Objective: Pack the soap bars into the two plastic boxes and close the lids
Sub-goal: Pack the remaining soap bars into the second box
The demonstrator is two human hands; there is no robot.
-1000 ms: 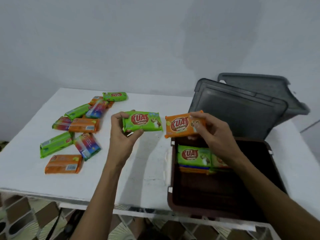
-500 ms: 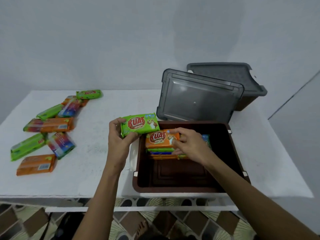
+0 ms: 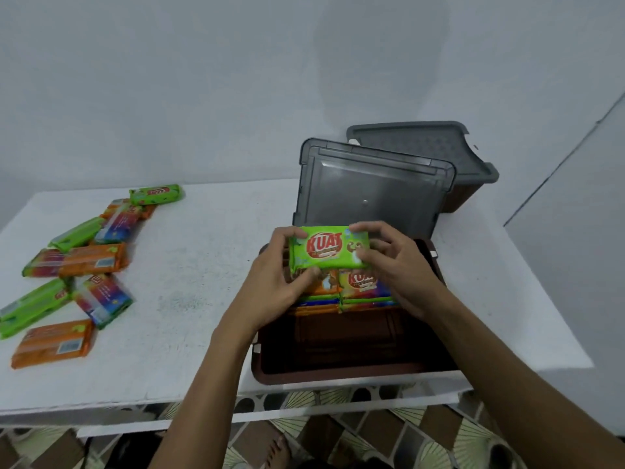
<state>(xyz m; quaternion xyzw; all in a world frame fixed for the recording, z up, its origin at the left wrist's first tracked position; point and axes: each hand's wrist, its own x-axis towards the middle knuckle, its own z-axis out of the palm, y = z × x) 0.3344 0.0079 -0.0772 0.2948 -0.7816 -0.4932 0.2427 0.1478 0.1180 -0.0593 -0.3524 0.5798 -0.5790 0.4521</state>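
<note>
Both hands are over the brown box (image 3: 338, 375), which sits open at the near right of the white tabletop (image 3: 189, 282). Between them they hold one green bar (image 3: 329, 248), label up and roughly level, just above the far end of the box. The left hand (image 3: 275, 277) has its grip on the bar's left end, thumb under the near edge and fingers over the far edge. The right hand (image 3: 400, 269) grips the right end, fingers curled over the top corner and thumb against the near edge.

Right below the bar, two stacks (image 3: 362, 286) of wrapped bars stand side by side against the far wall of the box. The left one is topped with orange and the right one with a multicoloured wrapper. The near half of the box floor shows bare brown plastic.

The box's grey lid (image 3: 372, 191) stands open at its far edge, leaning back. Behind that lid, at the far right, is the second box (image 3: 465, 196) with a grey cover (image 3: 416, 143) lying on it. I cannot tell whether it is snapped down.

Well apart, along the left side of the tabletop, lie the loose bars (image 3: 77, 262) in green, orange and multicoloured wrappers, some overlapping. One orange bar (image 3: 54, 341) lies nearest the front edge and one green one (image 3: 156, 194) is farthest back.
</note>
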